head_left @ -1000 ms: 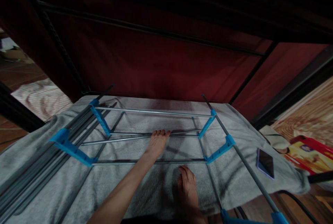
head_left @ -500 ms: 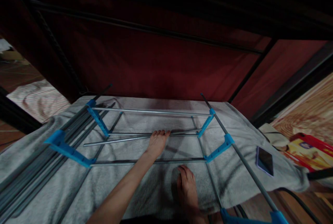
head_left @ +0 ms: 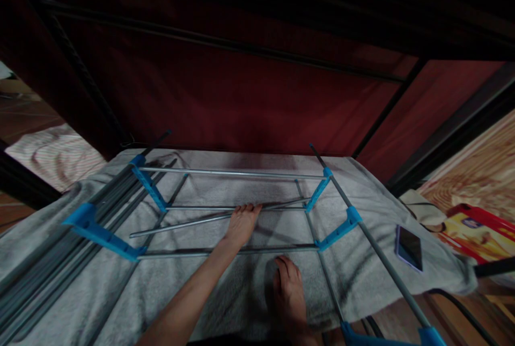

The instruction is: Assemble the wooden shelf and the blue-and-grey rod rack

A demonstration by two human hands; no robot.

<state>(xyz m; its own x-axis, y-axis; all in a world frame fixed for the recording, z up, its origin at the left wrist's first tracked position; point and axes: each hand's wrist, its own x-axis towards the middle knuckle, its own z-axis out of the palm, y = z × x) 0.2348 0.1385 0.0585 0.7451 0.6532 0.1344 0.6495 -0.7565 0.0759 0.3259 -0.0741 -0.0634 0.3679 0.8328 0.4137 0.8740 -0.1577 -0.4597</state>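
My left hand (head_left: 243, 221) reaches over the frame's near crossbar, its fingers closed over a loose grey metal rod (head_left: 181, 225). The rod slants across the frame, left end lower and right end up by the blue bracket (head_left: 317, 196). Under it runs the middle crossbar (head_left: 201, 208); whether they touch at the hand is hidden. Nearer to me, my right hand (head_left: 288, 287) rests on the grey blanket (head_left: 241, 297), fingers loosely bent, holding nothing visible. Blue plastic brackets (head_left: 107, 233) join the crossbars to long side poles (head_left: 390, 268).
Several loose grey rods (head_left: 60, 260) lie bundled along the left side. A phone (head_left: 409, 248) sits on the blanket at right, with a red and yellow package (head_left: 483, 230) beyond. A dark red panel (head_left: 257, 104) stands behind the frame.
The loose rod's left end has dropped slightly, so it slants more. My left hand stays closed on it. My right hand has hardly moved.
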